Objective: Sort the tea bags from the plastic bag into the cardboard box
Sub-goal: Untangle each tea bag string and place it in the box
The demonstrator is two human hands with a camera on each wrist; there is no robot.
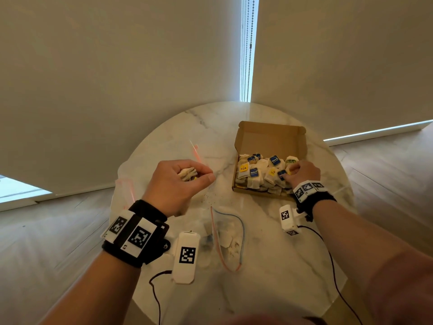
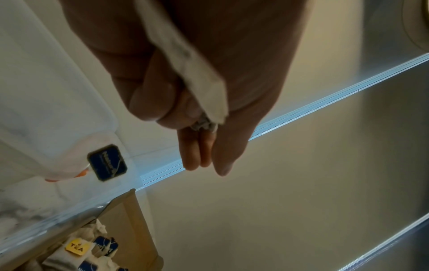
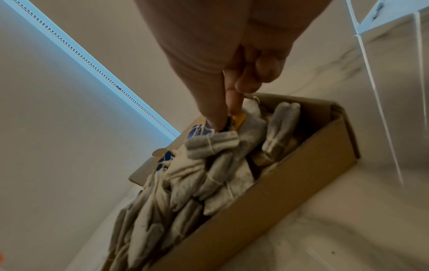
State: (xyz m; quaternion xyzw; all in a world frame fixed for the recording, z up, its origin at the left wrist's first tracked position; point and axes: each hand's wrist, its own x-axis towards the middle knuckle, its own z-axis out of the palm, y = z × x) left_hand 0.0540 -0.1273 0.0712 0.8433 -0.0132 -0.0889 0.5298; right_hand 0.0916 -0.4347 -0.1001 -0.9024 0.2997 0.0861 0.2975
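The open cardboard box (image 1: 271, 137) sits at the table's right, filled with several tea bags (image 1: 255, 177) with blue and yellow tags. My right hand (image 1: 289, 173) reaches into the box's right end. Its thumb and forefinger pinch the tags of a tea bag (image 3: 236, 120) there. My left hand (image 1: 199, 177) hovers above the table left of the box, gripping a clump of tea bags (image 1: 187, 174). In the left wrist view a white tea bag (image 2: 202, 82) lies across the palm. A clear plastic bag (image 1: 227, 240) with some tea bags lies near the front.
A second clear zip bag (image 1: 126, 188) with a red seal lies at the table's left edge under my left hand. Loose tea crumbs (image 1: 208, 195) speckle the round marble table (image 1: 269, 266). Window blinds close off the far side.
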